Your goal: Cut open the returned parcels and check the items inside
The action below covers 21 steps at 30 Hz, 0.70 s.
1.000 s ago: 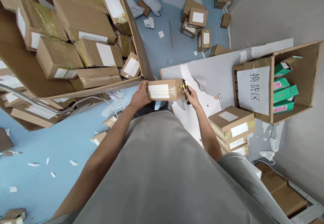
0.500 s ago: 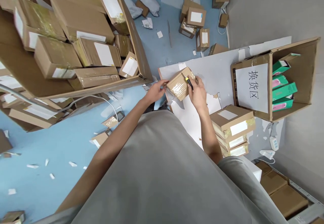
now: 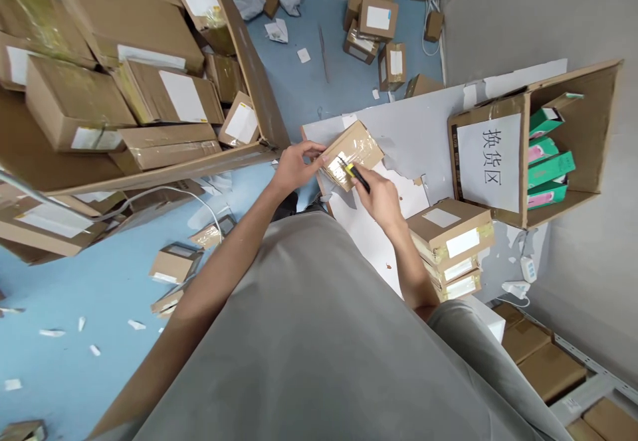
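Observation:
A small brown cardboard box (image 3: 367,145) with shiny clear tape lies at an angle on the white tabletop (image 3: 413,119). My right hand (image 3: 379,196) is closed around a black and yellow box cutter (image 3: 359,176), its blade over the taped face near the box's left end. At that same left end, my left hand (image 3: 299,164) grips the box edge between thumb and fingers. Part of the box's near side is hidden by my right hand.
Left of the table stands a big carton (image 3: 264,105) full of labelled parcels. Stacked boxes (image 3: 448,228) sit right of my right forearm, beside an open carton (image 3: 526,162) of green boxes bearing a paper sign. Several parcels (image 3: 377,19) and paper scraps litter the blue floor.
My right hand has moved the box cutter left across the taped face, towards my left hand. The left hand sits further over the box edge. The whole view has shifted slightly.

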{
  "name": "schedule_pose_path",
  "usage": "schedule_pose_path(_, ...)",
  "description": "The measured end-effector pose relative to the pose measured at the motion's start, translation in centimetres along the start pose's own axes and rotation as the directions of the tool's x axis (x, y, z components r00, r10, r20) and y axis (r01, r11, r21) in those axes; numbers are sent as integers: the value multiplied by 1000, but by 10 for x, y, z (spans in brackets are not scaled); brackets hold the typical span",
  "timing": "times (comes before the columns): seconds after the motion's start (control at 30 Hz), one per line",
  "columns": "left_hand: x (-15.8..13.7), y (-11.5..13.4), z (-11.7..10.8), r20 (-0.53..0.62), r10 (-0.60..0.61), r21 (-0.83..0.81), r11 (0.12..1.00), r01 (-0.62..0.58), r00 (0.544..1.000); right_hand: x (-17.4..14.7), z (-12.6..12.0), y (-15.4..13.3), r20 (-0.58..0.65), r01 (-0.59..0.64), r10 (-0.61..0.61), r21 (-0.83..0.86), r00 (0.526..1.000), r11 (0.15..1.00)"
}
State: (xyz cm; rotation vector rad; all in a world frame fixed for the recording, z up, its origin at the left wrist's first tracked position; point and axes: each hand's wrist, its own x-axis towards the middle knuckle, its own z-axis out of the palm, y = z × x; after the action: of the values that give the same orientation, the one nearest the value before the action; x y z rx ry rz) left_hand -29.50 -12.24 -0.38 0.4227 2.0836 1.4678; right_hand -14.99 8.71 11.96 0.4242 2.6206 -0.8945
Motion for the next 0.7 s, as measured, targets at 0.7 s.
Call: schedule_pose_path(0.7, 1, -7, 6, -12, 9, -15, 1000, -9, 1000, -4, 12, -69, 197, -174, 254, -352, 947, 920)
